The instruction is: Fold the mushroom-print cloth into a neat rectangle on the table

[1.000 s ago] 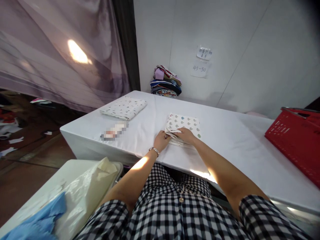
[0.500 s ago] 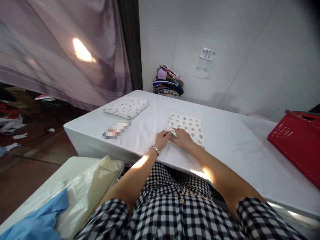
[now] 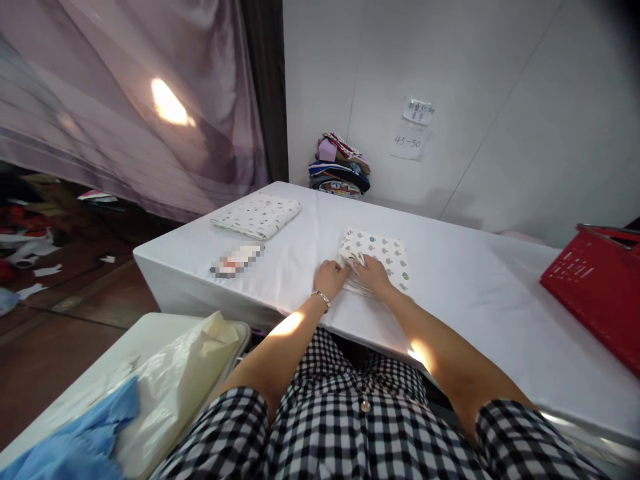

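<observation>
A folded white cloth (image 3: 383,255) with small grey and coloured prints lies on the white table (image 3: 470,293) in front of me. My left hand (image 3: 330,277), a bracelet on its wrist, pinches the cloth's near left corner with its fingers curled. My right hand (image 3: 371,275) rests on the near edge of the same cloth, fingers closed on a lifted fold of fabric. Both hands touch each other's side at that corner.
A second folded printed cloth (image 3: 257,215) lies at the table's far left. A small blurred item (image 3: 237,260) sits near the left edge. Stacked coloured fabrics (image 3: 339,167) stand against the wall. A red basket (image 3: 597,280) sits at right. A plastic bag (image 3: 173,380) lies on a side surface.
My hands stayed on the cloth's near left corner; the right hand drew back slightly and now grips a raised fold. The view shifted a little to the left.
</observation>
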{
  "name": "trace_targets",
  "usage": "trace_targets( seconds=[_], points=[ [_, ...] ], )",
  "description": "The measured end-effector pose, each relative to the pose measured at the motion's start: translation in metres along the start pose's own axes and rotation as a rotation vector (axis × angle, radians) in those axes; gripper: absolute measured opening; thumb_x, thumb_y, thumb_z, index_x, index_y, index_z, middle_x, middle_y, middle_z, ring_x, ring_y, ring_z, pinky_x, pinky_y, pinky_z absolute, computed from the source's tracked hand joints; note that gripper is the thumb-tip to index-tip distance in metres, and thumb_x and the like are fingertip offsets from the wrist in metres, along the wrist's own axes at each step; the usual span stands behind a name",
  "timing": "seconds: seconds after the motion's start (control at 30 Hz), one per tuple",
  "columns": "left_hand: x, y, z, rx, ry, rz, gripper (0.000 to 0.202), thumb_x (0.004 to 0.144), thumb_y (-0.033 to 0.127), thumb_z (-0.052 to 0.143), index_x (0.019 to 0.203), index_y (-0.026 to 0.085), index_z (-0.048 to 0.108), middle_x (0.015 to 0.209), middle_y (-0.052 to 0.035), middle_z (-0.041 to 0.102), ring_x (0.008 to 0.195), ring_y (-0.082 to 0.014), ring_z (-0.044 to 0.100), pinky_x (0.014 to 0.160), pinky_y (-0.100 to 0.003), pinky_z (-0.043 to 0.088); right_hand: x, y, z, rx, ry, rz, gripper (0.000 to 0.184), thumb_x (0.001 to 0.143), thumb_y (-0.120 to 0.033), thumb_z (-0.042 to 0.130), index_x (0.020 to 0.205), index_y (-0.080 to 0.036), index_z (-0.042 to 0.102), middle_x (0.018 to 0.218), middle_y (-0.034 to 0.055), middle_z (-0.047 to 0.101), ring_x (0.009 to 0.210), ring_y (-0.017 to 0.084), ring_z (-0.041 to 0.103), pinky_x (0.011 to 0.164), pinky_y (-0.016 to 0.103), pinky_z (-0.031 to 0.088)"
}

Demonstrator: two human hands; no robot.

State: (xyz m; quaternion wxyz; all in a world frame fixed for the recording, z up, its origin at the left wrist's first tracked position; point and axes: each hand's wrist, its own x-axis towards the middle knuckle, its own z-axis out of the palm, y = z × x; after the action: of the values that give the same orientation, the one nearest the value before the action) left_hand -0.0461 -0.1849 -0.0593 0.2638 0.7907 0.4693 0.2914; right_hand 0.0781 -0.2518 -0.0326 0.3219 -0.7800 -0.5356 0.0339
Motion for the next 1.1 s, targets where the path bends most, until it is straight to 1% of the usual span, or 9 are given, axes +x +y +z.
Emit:
trace_targets(
  seconds=[0.13,0.23,0.3,0.43,0.6,0.8,0.97,1.03,1.1],
  points=[
    [0.003,0.014,0.002,0.133,-0.049,-0.058,0.029,0.073,0.041,0.058,0.084,0.015,0.065,0.098,-0.0133,0.060,0.093,-0.0246,0.056,0.074,-0.031,0.039,0.000,0.001,0.001,0.028,0.009,-0.005,0.018,0.080,-0.035,0.046,0.074,-0.020,0.054,0.074,0.0011,0.059,0.068,0.016,0.049,0.058,0.024,0.030],
    [0.007,0.015,0.004,0.147,-0.088,-0.083,0.027,0.072,0.038,0.059,0.081,0.014,0.066,0.100,-0.0159,0.059,0.095,-0.0267,0.056,0.074,-0.032,0.038,0.000,0.003,0.002,0.046,0.020,-0.028,0.018,0.080,-0.035,0.046,0.076,-0.020,0.055,0.075,0.0013,0.059,0.069,0.016,0.049,0.059,0.024,0.031],
    [0.009,0.012,0.003,0.119,-0.103,-0.090,0.024,0.073,0.036,0.056,0.075,0.014,0.066,0.096,-0.0148,0.061,0.092,-0.0247,0.056,0.072,-0.030,0.038,0.000,0.003,0.003,0.062,0.035,-0.025,0.018,0.080,-0.035,0.046,0.077,-0.020,0.055,0.075,0.0010,0.059,0.069,0.016,0.049,0.059,0.024,0.031],
    [0.003,0.005,-0.002,0.078,-0.077,-0.088,0.024,0.077,0.032,0.050,0.070,0.014,0.065,0.087,-0.0112,0.062,0.083,-0.0191,0.056,0.070,-0.027,0.039,-0.004,0.000,0.007,0.073,0.042,0.028,0.019,0.080,-0.035,0.046,0.075,-0.020,0.056,0.068,-0.0006,0.057,0.064,0.016,0.047,0.057,0.024,0.031],
    [-0.006,0.003,-0.006,0.054,-0.035,-0.056,0.019,0.074,0.028,0.052,0.064,0.015,0.061,0.086,-0.0110,0.060,0.085,-0.0193,0.054,0.073,-0.028,0.038,-0.008,-0.007,0.005,0.059,-0.037,-0.056,0.018,0.081,-0.034,0.047,0.079,-0.020,0.058,0.075,0.0005,0.060,0.069,0.015,0.049,0.059,0.024,0.031],
    [-0.001,-0.003,-0.005,0.002,-0.077,-0.067,0.017,0.072,0.027,0.052,0.060,0.016,0.057,0.086,-0.0078,0.061,0.073,-0.0144,0.054,0.063,-0.025,0.037,-0.008,-0.013,-0.005,0.006,0.035,0.010,0.023,0.085,-0.036,0.042,0.084,-0.020,0.058,0.072,-0.0003,0.059,0.065,0.015,0.049,0.057,0.024,0.031],
    [0.000,-0.010,-0.005,-0.027,-0.088,-0.045,0.012,0.071,0.026,0.055,0.066,0.016,0.058,0.087,-0.0079,0.061,0.075,-0.0157,0.055,0.063,-0.025,0.037,-0.016,-0.021,0.004,-0.098,-0.104,-0.125,0.022,0.087,-0.027,0.043,0.100,-0.021,0.060,0.100,0.0046,0.064,0.091,0.019,0.054,0.073,0.026,0.037],
    [-0.001,-0.012,-0.004,-0.041,-0.086,-0.027,0.011,0.071,0.026,0.056,0.068,0.016,0.057,0.085,-0.0071,0.061,0.075,-0.0155,0.055,0.064,-0.025,0.038,-0.017,-0.022,0.007,-0.138,-0.127,-0.133,0.025,0.088,-0.025,0.043,0.106,-0.022,0.059,0.106,0.0053,0.062,0.098,0.020,0.053,0.078,0.028,0.037],
    [-0.002,-0.014,-0.003,-0.052,-0.072,-0.014,0.010,0.071,0.025,0.056,0.068,0.016,0.057,0.084,-0.0065,0.061,0.076,-0.0156,0.055,0.066,-0.025,0.038,-0.018,-0.024,0.009,-0.165,-0.134,-0.117,0.026,0.088,-0.026,0.042,0.108,-0.022,0.059,0.108,0.0058,0.062,0.099,0.020,0.053,0.079,0.028,0.038]
  ],
)
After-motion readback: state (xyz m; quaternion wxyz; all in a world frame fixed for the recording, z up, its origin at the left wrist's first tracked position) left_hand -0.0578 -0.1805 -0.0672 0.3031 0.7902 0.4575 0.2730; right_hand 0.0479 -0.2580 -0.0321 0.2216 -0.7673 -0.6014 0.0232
